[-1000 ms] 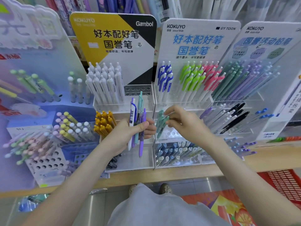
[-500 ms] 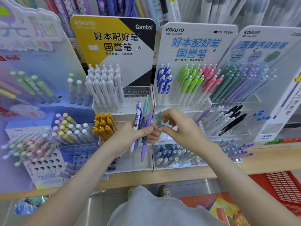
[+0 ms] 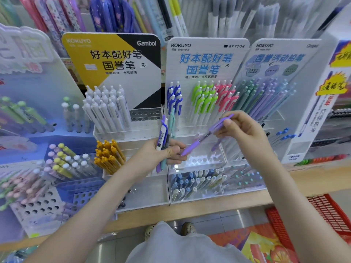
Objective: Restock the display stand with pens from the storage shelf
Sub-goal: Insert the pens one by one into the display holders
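My left hand (image 3: 161, 154) grips a small bunch of pens (image 3: 164, 135) upright: a white one with a blue clip, a dark one and a mint one. My right hand (image 3: 245, 130) pinches a single purple pen (image 3: 201, 140) by its clip end; the pen slants down-left, its tip close to my left fingers. Both hands hover in front of the clear KOKUYO display stand (image 3: 207, 59), which holds rows of blue, green and pink pens (image 3: 205, 97). A tier with open holes (image 3: 199, 160) lies just below the purple pen.
A yellow-and-black Gambol stand (image 3: 114, 57) with white pens (image 3: 106, 109) and orange pens (image 3: 108, 156) is at left. A pastel mechanical-pencil stand (image 3: 266, 95) is at right. Blue racks of pastel pens (image 3: 57, 168) fill the left. A red basket (image 3: 330, 213) sits on the floor below the wooden shelf edge (image 3: 209, 211).
My right hand has drawn the purple pen out of the bunch in my left hand and lifted it to the right. The mint pens it held a second ago are gone from it.
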The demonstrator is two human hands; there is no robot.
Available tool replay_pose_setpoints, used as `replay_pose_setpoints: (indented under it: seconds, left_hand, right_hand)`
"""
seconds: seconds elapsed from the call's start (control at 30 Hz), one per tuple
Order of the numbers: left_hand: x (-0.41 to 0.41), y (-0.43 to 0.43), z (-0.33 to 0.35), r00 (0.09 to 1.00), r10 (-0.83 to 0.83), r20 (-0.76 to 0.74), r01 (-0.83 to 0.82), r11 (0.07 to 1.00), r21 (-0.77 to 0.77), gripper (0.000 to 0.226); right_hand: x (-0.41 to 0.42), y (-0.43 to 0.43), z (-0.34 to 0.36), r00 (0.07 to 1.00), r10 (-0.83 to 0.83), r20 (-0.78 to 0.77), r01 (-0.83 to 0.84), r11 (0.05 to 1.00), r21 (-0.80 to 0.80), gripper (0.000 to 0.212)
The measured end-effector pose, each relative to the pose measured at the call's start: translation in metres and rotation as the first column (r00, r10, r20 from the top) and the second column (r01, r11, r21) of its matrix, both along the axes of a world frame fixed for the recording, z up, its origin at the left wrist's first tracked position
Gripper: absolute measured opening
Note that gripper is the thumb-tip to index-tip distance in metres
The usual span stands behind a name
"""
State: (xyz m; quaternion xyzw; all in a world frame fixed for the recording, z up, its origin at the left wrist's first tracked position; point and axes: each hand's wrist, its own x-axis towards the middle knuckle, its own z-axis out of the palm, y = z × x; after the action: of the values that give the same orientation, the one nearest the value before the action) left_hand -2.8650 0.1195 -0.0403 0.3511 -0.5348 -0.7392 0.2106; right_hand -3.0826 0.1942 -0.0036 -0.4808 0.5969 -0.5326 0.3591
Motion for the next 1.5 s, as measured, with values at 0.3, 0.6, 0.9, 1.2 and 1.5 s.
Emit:
replay_pose_setpoints:
  seconds: [0.3, 0.6, 0.9, 1.2, 1.5]
  left_hand:
    - [-0.021, 0.004, 0.002, 0.997, -0.074, -0.030, 0.074, 0.997, 0.000, 0.014]
    - [-0.034, 0.010, -0.004, 0.989, -0.132, -0.063, 0.134, 0.991, 0.026, 0.023]
    - [-0.040, 0.016, -0.007, 0.984, -0.168, -0.066, 0.170, 0.985, 0.020, 0.025]
    - [-0.044, 0.019, -0.012, 0.982, -0.176, -0.062, 0.178, 0.984, 0.021, 0.026]
    - [-0.050, 0.019, -0.012, 0.974, -0.206, -0.091, 0.207, 0.978, 0.009, 0.027]
  right_hand:
    - [-0.050, 0.024, -0.023, 0.900, -0.149, -0.410, 0.210, 0.972, 0.109, 0.008]
    - [-0.054, 0.018, -0.028, 0.639, -0.044, -0.768, 0.123, 0.991, 0.045, 0.011]
    - [-0.063, 0.017, -0.031, 0.653, -0.028, -0.757, 0.089, 0.995, 0.040, 0.010]
    - [-0.068, 0.008, -0.036, 0.627, -0.050, -0.777, 0.038, 0.999, -0.034, 0.012]
    - [-0.071, 0.003, -0.040, 0.633, -0.091, -0.769, 0.082, 0.995, -0.050, 0.008]
